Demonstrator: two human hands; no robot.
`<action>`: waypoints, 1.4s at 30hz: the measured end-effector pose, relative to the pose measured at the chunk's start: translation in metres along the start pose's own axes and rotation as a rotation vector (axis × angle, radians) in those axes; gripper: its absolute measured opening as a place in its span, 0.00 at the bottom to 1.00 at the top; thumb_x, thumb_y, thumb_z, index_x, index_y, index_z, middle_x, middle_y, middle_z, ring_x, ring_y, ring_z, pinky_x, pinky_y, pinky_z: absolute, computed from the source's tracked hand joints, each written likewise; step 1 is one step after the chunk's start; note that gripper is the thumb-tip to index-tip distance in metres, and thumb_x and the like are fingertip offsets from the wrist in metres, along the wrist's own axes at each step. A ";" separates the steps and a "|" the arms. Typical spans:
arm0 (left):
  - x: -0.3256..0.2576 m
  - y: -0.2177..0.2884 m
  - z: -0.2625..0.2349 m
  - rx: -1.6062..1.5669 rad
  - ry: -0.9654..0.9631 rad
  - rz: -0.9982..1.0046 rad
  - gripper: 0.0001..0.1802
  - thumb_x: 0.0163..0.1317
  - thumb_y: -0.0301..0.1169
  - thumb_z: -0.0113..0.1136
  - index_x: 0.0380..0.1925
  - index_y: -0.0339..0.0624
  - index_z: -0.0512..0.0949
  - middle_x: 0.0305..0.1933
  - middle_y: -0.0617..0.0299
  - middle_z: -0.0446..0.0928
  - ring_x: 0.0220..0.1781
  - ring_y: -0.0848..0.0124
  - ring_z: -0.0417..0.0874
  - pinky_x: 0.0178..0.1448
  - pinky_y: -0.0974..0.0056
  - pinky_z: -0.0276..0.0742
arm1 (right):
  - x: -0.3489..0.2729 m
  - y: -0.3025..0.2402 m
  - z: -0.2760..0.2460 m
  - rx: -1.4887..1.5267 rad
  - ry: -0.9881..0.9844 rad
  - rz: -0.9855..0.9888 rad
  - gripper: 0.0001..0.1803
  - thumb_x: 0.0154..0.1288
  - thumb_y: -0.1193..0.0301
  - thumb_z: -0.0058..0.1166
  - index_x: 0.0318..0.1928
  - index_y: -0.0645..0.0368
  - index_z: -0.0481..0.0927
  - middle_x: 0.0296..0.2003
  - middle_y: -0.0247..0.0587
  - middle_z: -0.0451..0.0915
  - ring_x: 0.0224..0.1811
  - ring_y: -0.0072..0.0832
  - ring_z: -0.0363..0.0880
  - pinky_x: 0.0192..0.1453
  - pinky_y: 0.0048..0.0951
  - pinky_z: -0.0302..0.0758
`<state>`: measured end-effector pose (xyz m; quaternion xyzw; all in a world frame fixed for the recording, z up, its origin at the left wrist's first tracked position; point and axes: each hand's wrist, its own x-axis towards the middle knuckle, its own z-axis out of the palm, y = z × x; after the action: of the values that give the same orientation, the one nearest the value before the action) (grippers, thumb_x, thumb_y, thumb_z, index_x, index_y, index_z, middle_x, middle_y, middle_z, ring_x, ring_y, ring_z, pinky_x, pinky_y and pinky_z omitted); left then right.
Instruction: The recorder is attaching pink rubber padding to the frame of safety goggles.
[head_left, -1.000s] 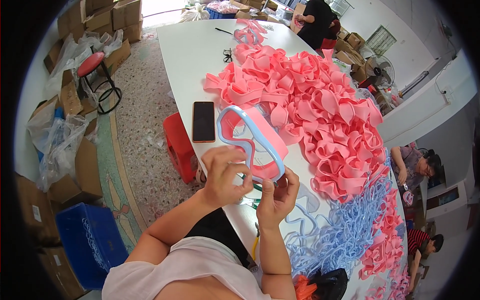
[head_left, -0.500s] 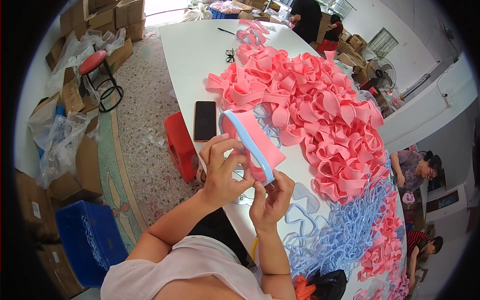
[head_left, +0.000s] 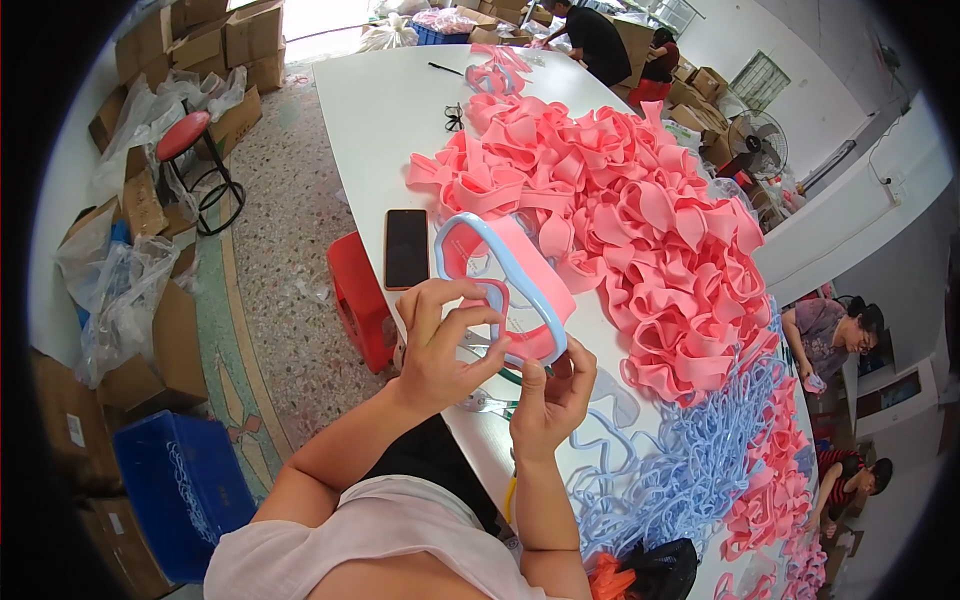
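Pink, soft-looking goggle skirt [head_left: 515,275] with a pale blue rim, held above the white counter [head_left: 385,120]; left hand [head_left: 440,345] and right hand [head_left: 553,395] pinch its near edge. Ruffled pink pieces [head_left: 620,210] heap alongside.

A black rectangular phone [head_left: 406,247] lies on the white tabletop [head_left: 385,120]; a red plastic stool [head_left: 360,301] stands beside a blue plastic crate [head_left: 185,492].

Mask frame [head_left: 505,285] lower edge hidden behind hands (fingers overlap).
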<state>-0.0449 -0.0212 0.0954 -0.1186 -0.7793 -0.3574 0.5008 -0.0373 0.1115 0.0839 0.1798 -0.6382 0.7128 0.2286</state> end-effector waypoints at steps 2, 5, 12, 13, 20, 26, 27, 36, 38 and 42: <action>0.001 0.005 0.000 0.014 -0.025 -0.085 0.13 0.39 0.26 0.69 0.28 0.48 0.78 0.46 0.65 0.73 0.52 0.63 0.69 0.57 0.58 0.59 | -0.001 0.003 -0.001 -0.050 -0.004 -0.027 0.21 0.67 0.76 0.57 0.57 0.65 0.66 0.49 0.39 0.70 0.51 0.25 0.75 0.55 0.27 0.73; -0.002 0.005 0.000 0.033 -0.073 -0.097 0.13 0.40 0.26 0.69 0.28 0.46 0.78 0.47 0.64 0.73 0.52 0.62 0.67 0.59 0.57 0.56 | -0.005 0.008 -0.005 -0.163 -0.037 -0.095 0.22 0.67 0.76 0.56 0.58 0.67 0.66 0.49 0.40 0.68 0.50 0.27 0.75 0.51 0.25 0.75; -0.007 0.001 0.006 0.002 -0.034 -0.149 0.13 0.35 0.25 0.67 0.25 0.45 0.76 0.44 0.64 0.71 0.51 0.63 0.67 0.57 0.57 0.57 | -0.008 0.011 -0.007 -0.264 -0.140 -0.226 0.23 0.65 0.80 0.56 0.58 0.69 0.66 0.49 0.43 0.65 0.48 0.28 0.75 0.44 0.25 0.83; -0.009 -0.003 0.008 0.011 0.020 -0.054 0.13 0.35 0.25 0.66 0.25 0.47 0.76 0.43 0.65 0.70 0.49 0.63 0.68 0.56 0.58 0.58 | -0.009 0.011 -0.007 -0.264 -0.141 -0.227 0.23 0.65 0.80 0.56 0.58 0.69 0.66 0.49 0.43 0.65 0.48 0.28 0.75 0.44 0.25 0.83; -0.014 -0.018 0.011 -0.027 0.070 0.258 0.11 0.36 0.29 0.64 0.23 0.52 0.75 0.42 0.71 0.76 0.46 0.69 0.72 0.52 0.62 0.62 | -0.005 0.006 -0.004 -0.072 -0.037 -0.101 0.21 0.65 0.78 0.57 0.57 0.67 0.68 0.49 0.43 0.69 0.48 0.27 0.76 0.42 0.25 0.81; -0.018 -0.030 0.008 -0.057 -0.033 0.417 0.09 0.42 0.29 0.64 0.23 0.54 0.74 0.45 0.77 0.78 0.50 0.73 0.73 0.52 0.62 0.62 | -0.005 0.010 -0.004 0.058 -0.012 0.037 0.22 0.67 0.74 0.57 0.58 0.65 0.66 0.51 0.43 0.73 0.51 0.27 0.76 0.51 0.26 0.78; -0.018 -0.031 0.007 -0.059 -0.033 0.420 0.09 0.42 0.29 0.64 0.23 0.54 0.74 0.45 0.77 0.78 0.50 0.73 0.73 0.52 0.62 0.62 | -0.003 0.010 -0.006 0.062 -0.006 0.044 0.22 0.68 0.74 0.57 0.58 0.65 0.66 0.52 0.43 0.73 0.51 0.27 0.76 0.52 0.27 0.77; -0.028 -0.040 0.005 0.108 0.008 0.608 0.19 0.48 0.38 0.71 0.43 0.64 0.84 0.46 0.83 0.77 0.51 0.77 0.75 0.66 0.59 0.60 | 0.002 0.007 -0.010 0.334 -0.038 0.156 0.23 0.67 0.73 0.58 0.57 0.64 0.66 0.52 0.40 0.72 0.47 0.23 0.75 0.47 0.22 0.75; -0.024 -0.038 0.001 0.077 0.002 0.627 0.17 0.47 0.36 0.71 0.40 0.64 0.85 0.48 0.84 0.76 0.53 0.75 0.74 0.67 0.57 0.61 | 0.003 0.006 -0.010 0.346 -0.035 0.156 0.23 0.67 0.72 0.58 0.57 0.64 0.66 0.50 0.39 0.72 0.47 0.22 0.74 0.47 0.21 0.75; -0.012 -0.028 -0.016 0.037 -0.006 0.602 0.20 0.47 0.35 0.73 0.44 0.58 0.84 0.50 0.77 0.76 0.54 0.73 0.75 0.66 0.55 0.63 | 0.001 0.016 -0.018 0.233 -0.023 0.012 0.22 0.66 0.72 0.59 0.57 0.63 0.66 0.50 0.38 0.70 0.48 0.23 0.72 0.51 0.24 0.74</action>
<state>-0.0432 -0.0501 0.0769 -0.3362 -0.7171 -0.1785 0.5839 -0.0466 0.1283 0.0695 0.2098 -0.5546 0.7814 0.1945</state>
